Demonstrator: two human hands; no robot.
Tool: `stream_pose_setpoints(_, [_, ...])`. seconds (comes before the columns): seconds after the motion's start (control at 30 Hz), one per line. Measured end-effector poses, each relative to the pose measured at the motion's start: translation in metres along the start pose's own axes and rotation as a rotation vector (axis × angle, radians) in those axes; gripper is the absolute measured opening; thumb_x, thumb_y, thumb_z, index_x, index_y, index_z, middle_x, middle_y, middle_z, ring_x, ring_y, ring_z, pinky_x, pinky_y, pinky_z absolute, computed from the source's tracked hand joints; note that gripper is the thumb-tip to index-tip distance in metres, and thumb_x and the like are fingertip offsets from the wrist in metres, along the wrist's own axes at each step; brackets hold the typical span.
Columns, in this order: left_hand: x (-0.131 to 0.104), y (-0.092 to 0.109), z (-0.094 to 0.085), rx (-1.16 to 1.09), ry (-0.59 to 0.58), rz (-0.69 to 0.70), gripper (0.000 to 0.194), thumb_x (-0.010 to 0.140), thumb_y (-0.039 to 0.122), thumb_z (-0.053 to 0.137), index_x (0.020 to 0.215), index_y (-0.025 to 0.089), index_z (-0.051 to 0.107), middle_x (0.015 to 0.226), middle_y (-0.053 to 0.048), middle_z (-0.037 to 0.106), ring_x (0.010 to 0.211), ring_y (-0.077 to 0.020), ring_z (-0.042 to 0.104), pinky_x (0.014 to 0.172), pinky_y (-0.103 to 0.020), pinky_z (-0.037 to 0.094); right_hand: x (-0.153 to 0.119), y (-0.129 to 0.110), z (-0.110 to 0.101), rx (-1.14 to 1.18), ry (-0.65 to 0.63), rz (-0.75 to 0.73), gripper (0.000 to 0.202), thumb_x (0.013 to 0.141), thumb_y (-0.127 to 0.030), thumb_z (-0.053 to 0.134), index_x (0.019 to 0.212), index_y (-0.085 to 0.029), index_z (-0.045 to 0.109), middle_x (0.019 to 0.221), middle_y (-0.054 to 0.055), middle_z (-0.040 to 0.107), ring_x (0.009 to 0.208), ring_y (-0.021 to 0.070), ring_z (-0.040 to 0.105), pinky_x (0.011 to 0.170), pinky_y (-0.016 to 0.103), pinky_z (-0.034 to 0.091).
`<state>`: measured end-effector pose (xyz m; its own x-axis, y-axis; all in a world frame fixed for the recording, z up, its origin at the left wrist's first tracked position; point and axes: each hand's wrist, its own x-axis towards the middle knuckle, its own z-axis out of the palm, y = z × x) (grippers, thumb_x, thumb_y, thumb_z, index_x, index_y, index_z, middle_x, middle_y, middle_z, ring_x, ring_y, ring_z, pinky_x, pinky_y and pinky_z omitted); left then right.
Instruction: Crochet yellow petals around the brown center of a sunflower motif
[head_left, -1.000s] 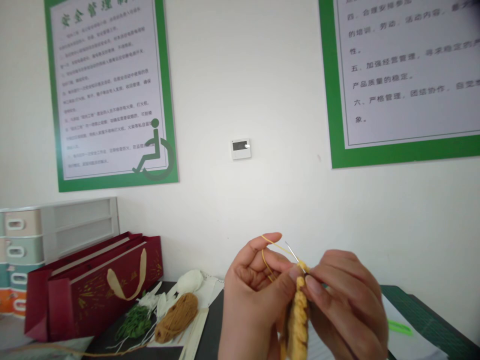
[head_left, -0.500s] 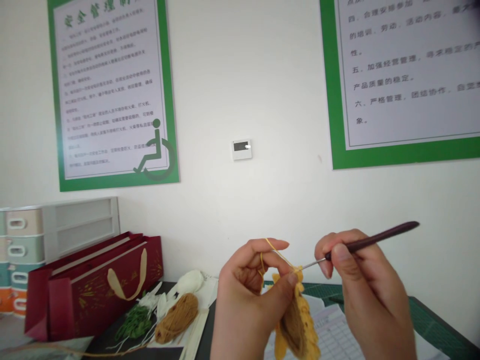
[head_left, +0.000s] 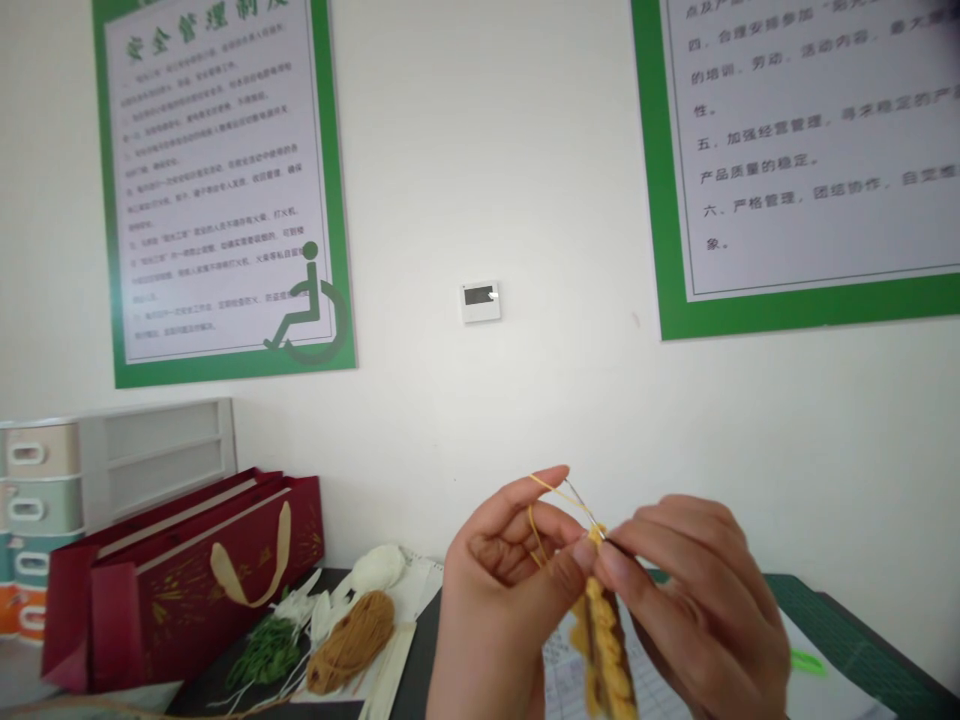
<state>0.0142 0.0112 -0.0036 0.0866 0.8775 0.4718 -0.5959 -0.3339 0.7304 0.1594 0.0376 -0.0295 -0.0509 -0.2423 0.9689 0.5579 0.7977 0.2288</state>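
My left hand (head_left: 502, 580) pinches the top of a yellow and brown crocheted piece (head_left: 609, 650), which hangs down between my two hands. Yellow yarn (head_left: 555, 492) loops over its raised index finger. My right hand (head_left: 694, 600) is closed on a crochet hook (head_left: 583, 502), close against the left thumb. The hook's thin metal shaft points up and left past the top of the piece, its tip near the left index fingertip. Most of the dark handle is hidden by my right hand.
Brown yarn (head_left: 351, 640), green yarn (head_left: 264, 650) and white yarn (head_left: 377, 568) lie on the left. Behind them stand a dark red gift bag (head_left: 202, 580) and plastic drawers (head_left: 45, 505). Printed paper (head_left: 656, 680) and a green cutting mat (head_left: 862, 640) lie beneath and beyond my hands.
My right hand has moved left and down to the left fingertips, and the hook now tilts up-left. The crocheted piece has turned to a narrower, edge-on view. A bright green item now shows at right.
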Motion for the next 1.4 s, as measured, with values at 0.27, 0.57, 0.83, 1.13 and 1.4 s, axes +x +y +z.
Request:
stream_pose_setpoints(0.27, [0.003,0.005,-0.014,-0.140,-0.267,-0.297,0.047,0.062,0.009,0.091,0.107,0.018,0.082,0.077,-0.003,0.069,0.076,-0.0158,0.066,0.075,-0.028,0.050,0.005,-0.012,0.015,0.962,0.213,0.600,0.009,0.103,-0.031,0.056,0.099,-0.025,0.062,0.072,0.001,0.065,0.067,0.0162,0.058,0.061,0.031,0.050])
stream_pose_setpoints(0.57, [-0.001,0.006,-0.011,0.028,-0.301,-0.064,0.011,0.074,0.014,0.085,0.083,0.019,0.082,0.080,-0.006,0.073,0.081,-0.0200,0.066,0.080,-0.033,0.052,0.010,-0.014,0.011,1.250,0.115,1.010,0.024,0.105,-0.036,0.046,0.090,-0.024,0.060,0.061,-0.003,0.052,0.056,0.0113,0.049,0.054,0.024,0.043])
stream_pose_setpoints(0.83, [-0.004,0.005,-0.004,0.198,-0.085,0.064,0.034,0.074,0.017,0.090,0.107,0.025,0.083,0.086,-0.004,0.074,0.093,-0.0202,0.068,0.091,-0.033,0.053,0.006,-0.015,0.022,0.914,0.065,0.717,0.008,0.099,-0.031,0.064,0.095,-0.025,0.069,0.094,0.002,0.068,0.090,0.0136,0.066,0.078,0.024,0.055])
stream_pose_setpoints(1.13, [-0.005,0.005,-0.002,0.180,-0.042,0.054,0.033,0.071,0.010,0.089,0.101,0.021,0.082,0.075,0.001,0.070,0.072,-0.0099,0.063,0.068,-0.018,0.051,0.000,-0.011,0.017,0.887,0.100,0.735,0.009,0.102,-0.029,0.059,0.099,-0.027,0.067,0.088,0.000,0.067,0.083,0.0143,0.066,0.074,0.027,0.055])
stream_pose_setpoints(1.4, [-0.006,0.007,0.001,0.146,-0.031,-0.003,0.029,0.069,0.007,0.089,0.095,0.018,0.082,0.071,0.000,0.073,0.066,-0.0090,0.064,0.062,-0.016,0.051,0.001,-0.002,0.009,0.944,0.064,0.799,0.013,0.102,-0.040,0.058,0.097,-0.028,0.062,0.082,-0.002,0.071,0.079,0.0142,0.065,0.074,0.027,0.050])
